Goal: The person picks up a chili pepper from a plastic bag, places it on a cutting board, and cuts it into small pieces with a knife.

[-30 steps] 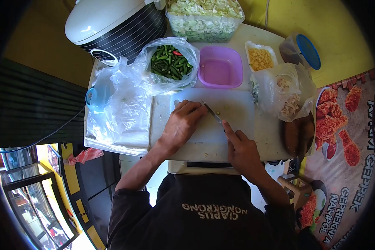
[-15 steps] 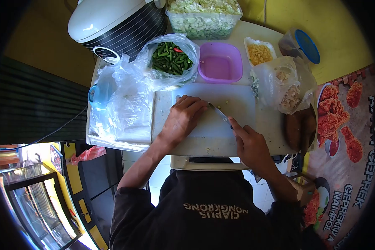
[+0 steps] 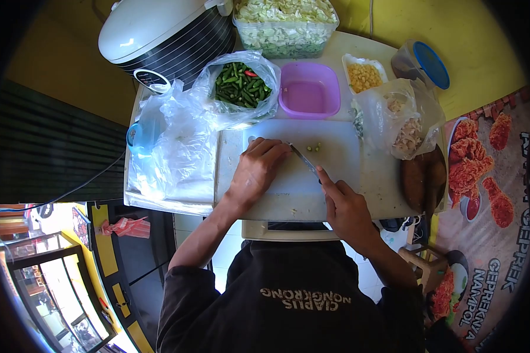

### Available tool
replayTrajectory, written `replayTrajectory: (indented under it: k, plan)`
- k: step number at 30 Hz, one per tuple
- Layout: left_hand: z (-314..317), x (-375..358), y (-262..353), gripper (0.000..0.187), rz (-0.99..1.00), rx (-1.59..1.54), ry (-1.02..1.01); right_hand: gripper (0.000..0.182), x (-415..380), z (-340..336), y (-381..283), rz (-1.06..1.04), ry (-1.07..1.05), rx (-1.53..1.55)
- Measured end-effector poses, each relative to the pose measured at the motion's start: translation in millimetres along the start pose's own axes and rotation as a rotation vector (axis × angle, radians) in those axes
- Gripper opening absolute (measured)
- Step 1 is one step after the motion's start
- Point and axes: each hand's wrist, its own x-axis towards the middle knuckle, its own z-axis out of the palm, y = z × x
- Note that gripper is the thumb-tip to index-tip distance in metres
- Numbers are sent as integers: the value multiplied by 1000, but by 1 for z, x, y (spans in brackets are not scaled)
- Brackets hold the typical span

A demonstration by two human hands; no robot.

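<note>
My right hand (image 3: 348,212) grips a knife (image 3: 304,157), its index finger stretched along the top of the blade. The knife lies slantwise over a white cutting board (image 3: 335,170), its tip beside the fingertips of my left hand (image 3: 259,167). My left hand is closed and pressed to the board; whatever it pinches is hidden under the fingers. A few small pale-green cut pieces (image 3: 314,147) lie on the board to the right of the blade. Just beyond the board sit an open plastic bag of green chilies (image 3: 241,85) with one red one, and a purple tub (image 3: 310,88).
A rice cooker (image 3: 165,35) and a box of shredded cabbage (image 3: 285,35) stand at the back. On the right are a tray of yellow bits (image 3: 365,75), a blue-lidded container (image 3: 431,65), a plastic bag (image 3: 409,117) and a brown object (image 3: 421,179). Clear plastic (image 3: 179,147) covers the left.
More cut pieces now lie on the board right of the knife. The knife and my right hand have shifted slightly left; my left hand has hardly moved.
</note>
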Motion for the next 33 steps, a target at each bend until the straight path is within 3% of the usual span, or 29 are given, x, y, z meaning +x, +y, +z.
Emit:
replayTrajectory:
  k: [18, 27, 33]
  plan:
    - [2, 0, -3, 16, -5, 0, 26, 68, 5, -8, -5, 2, -99, -152]
    - [-4, 2, 0, 16, 43, -1, -1, 57, 4, -13, 2, 98, -62, 115]
    - [-2, -2, 0, 17, 15, -4, 10, 60, -2, -5, -3, 93, 17, 76]
